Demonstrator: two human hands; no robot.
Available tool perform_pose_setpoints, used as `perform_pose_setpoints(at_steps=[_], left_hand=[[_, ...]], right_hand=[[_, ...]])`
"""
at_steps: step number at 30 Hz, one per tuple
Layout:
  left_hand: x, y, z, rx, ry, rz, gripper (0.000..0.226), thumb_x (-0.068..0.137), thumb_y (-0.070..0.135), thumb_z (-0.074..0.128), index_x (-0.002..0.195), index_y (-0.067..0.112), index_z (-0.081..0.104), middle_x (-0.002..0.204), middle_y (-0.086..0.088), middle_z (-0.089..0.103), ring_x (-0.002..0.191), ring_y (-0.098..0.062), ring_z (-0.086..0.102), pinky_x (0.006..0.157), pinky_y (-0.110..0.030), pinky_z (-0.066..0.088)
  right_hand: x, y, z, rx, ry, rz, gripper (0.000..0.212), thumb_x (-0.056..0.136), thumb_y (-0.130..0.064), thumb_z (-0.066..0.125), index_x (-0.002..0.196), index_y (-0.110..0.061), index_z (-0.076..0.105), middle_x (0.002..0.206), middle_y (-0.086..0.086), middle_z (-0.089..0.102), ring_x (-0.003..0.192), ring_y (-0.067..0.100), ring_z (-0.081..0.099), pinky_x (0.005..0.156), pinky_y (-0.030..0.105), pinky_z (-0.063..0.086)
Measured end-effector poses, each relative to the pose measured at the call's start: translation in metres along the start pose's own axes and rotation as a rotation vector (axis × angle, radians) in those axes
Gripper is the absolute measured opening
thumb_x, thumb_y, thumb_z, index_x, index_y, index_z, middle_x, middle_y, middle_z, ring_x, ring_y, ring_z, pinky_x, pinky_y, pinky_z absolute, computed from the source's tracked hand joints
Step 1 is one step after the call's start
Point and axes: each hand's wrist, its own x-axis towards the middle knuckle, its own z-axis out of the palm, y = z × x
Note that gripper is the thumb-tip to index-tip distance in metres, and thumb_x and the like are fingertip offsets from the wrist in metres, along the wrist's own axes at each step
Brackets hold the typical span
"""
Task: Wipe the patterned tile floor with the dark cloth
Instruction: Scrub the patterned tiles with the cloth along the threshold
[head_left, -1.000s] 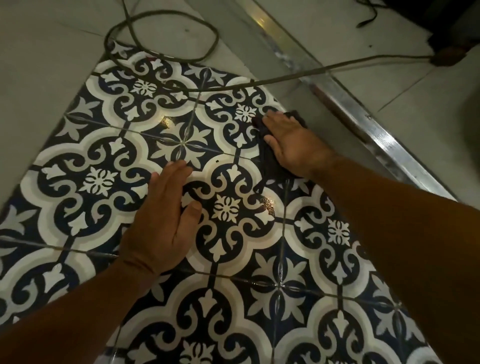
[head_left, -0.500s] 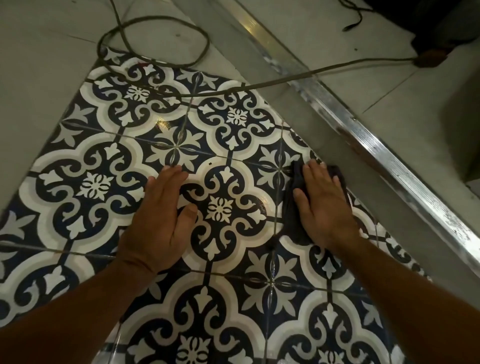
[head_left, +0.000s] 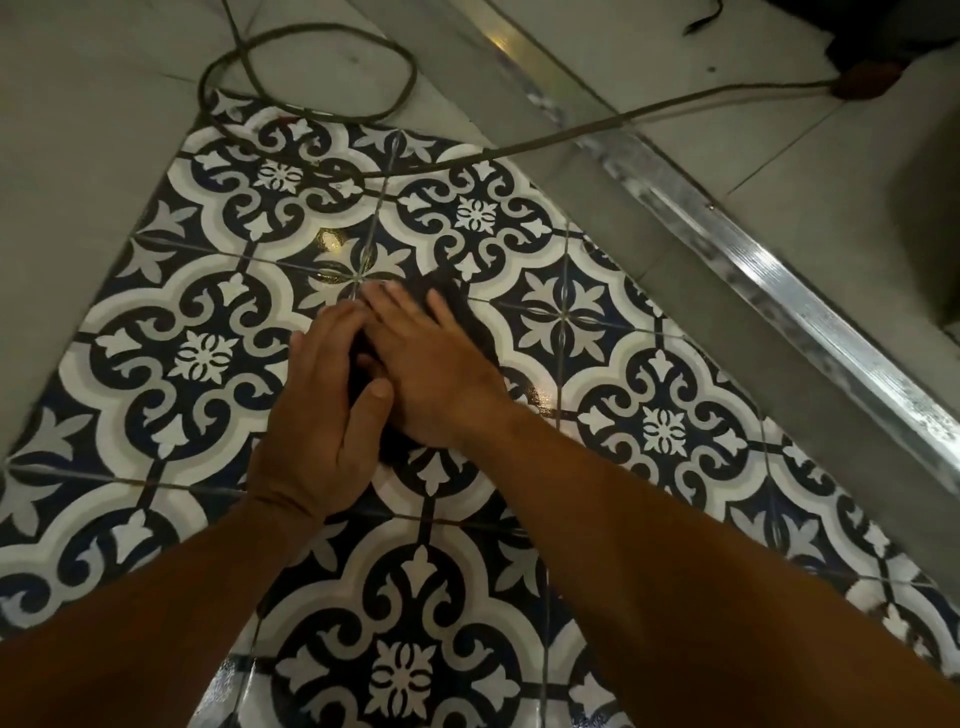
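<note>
The patterned tile floor, navy, grey and white, fills the middle of the head view. The dark cloth lies on it, mostly hidden under my right hand, which presses flat on it with fingers spread. Only the cloth's far and right edges show past my fingers. My left hand rests flat on the tile right beside the right hand, its fingertips touching the right hand's fingers and its thumb against the cloth's near edge.
A thin cord loops over the far corner of the patterned tiles and runs right towards a dark object. A shiny metal strip crosses diagonally at the right. Plain grey floor surrounds the pattern.
My right hand has slid the cloth leftwards across the tiles until it meets my left hand. The left hand has stayed planted in about the same spot.
</note>
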Motion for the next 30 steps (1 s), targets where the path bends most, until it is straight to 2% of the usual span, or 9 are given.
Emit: perform_pose_setpoints(at_steps=[3, 6, 8, 13, 17, 22, 26, 28, 30], left_hand=[[-0.002, 0.001, 0.0, 0.042, -0.005, -0.028, 0.061, 0.096, 0.037, 0.034, 0.144, -0.001, 0.032, 0.15, -0.02, 0.034, 0.141, -0.033, 0.03, 0.109, -0.065, 0.027], [-0.001, 0.001, 0.0, 0.082, -0.04, -0.063, 0.064, 0.094, 0.039, 0.035, 0.145, 0.0, 0.032, 0.152, -0.02, 0.032, 0.144, -0.034, 0.026, 0.112, -0.064, 0.022], [0.0, 0.002, 0.0, 0.106, -0.06, -0.086, 0.066, 0.094, 0.042, 0.034, 0.145, 0.001, 0.033, 0.153, -0.018, 0.032, 0.145, -0.032, 0.024, 0.116, -0.061, 0.015], [0.002, 0.003, -0.001, 0.196, -0.105, -0.084, 0.067, 0.092, 0.046, 0.033, 0.143, 0.003, 0.036, 0.153, -0.015, 0.032, 0.145, -0.028, 0.023, 0.119, -0.056, 0.011], [0.004, 0.006, 0.002, 0.312, -0.147, -0.084, 0.07, 0.089, 0.049, 0.032, 0.142, 0.005, 0.04, 0.155, -0.015, 0.029, 0.147, -0.027, 0.015, 0.119, -0.055, 0.006], [0.012, 0.019, 0.009, 0.653, -0.181, 0.037, 0.065, 0.09, 0.051, 0.033, 0.136, 0.008, 0.049, 0.153, -0.015, 0.033, 0.147, -0.029, 0.013, 0.115, -0.06, -0.004], [0.024, 0.042, 0.052, 0.764, -0.313, -0.155, 0.075, 0.09, 0.061, 0.019, 0.154, 0.021, 0.016, 0.163, -0.01, 0.005, 0.149, -0.03, -0.005, 0.113, -0.056, -0.011], [0.012, 0.046, 0.065, 0.78, -0.337, -0.131, 0.073, 0.091, 0.059, 0.014, 0.154, 0.024, 0.007, 0.163, -0.009, 0.0, 0.148, -0.031, -0.008, 0.112, -0.057, -0.013], [-0.009, 0.041, 0.058, 0.778, -0.355, -0.033, 0.07, 0.091, 0.059, 0.014, 0.154, 0.027, 0.009, 0.164, -0.007, 0.004, 0.149, -0.029, -0.005, 0.111, -0.057, -0.012]], right_hand=[[-0.025, 0.02, -0.035, 0.271, 0.288, 0.233, 0.051, 0.1, -0.009, 0.04, 0.15, -0.013, 0.033, 0.162, 0.004, 0.021, 0.147, 0.015, 0.016, 0.119, 0.035, 0.017], [-0.093, 0.046, -0.051, 0.252, 0.491, 0.436, 0.042, 0.101, -0.014, 0.042, 0.142, -0.013, 0.048, 0.152, 0.0, 0.04, 0.139, 0.003, 0.025, 0.116, 0.024, 0.019], [-0.151, 0.049, -0.041, 0.234, 0.46, 0.524, 0.04, 0.101, -0.024, 0.042, 0.139, -0.014, 0.051, 0.148, 0.0, 0.045, 0.138, 0.0, 0.023, 0.115, 0.023, 0.017], [-0.232, 0.037, -0.002, 0.112, 0.278, 0.605, 0.046, 0.102, -0.043, 0.033, 0.143, -0.022, 0.038, 0.154, -0.003, 0.032, 0.145, 0.004, 0.009, 0.12, 0.046, 0.012], [-0.229, 0.042, 0.003, 0.004, 0.218, 0.581, 0.058, 0.1, -0.052, 0.024, 0.147, -0.02, 0.037, 0.158, 0.002, 0.027, 0.148, 0.012, 0.008, 0.121, 0.045, 0.007], [-0.229, 0.041, 0.003, -0.023, 0.214, 0.578, 0.059, 0.099, -0.053, 0.023, 0.147, -0.02, 0.036, 0.159, 0.003, 0.027, 0.147, 0.012, 0.006, 0.12, 0.043, 0.005], [-0.229, 0.043, 0.004, 0.013, 0.251, 0.553, 0.058, 0.099, -0.05, 0.027, 0.146, -0.017, 0.039, 0.158, 0.006, 0.03, 0.147, 0.015, 0.011, 0.12, 0.048, 0.01], [-0.23, 0.042, 0.004, 0.024, 0.258, 0.557, 0.058, 0.099, -0.05, 0.028, 0.146, -0.018, 0.039, 0.158, 0.005, 0.029, 0.148, 0.015, 0.011, 0.12, 0.048, 0.01], [-0.231, 0.042, 0.006, 0.03, 0.263, 0.554, 0.058, 0.099, -0.05, 0.029, 0.146, -0.017, 0.039, 0.158, 0.005, 0.029, 0.148, 0.015, 0.011, 0.12, 0.046, 0.008]])
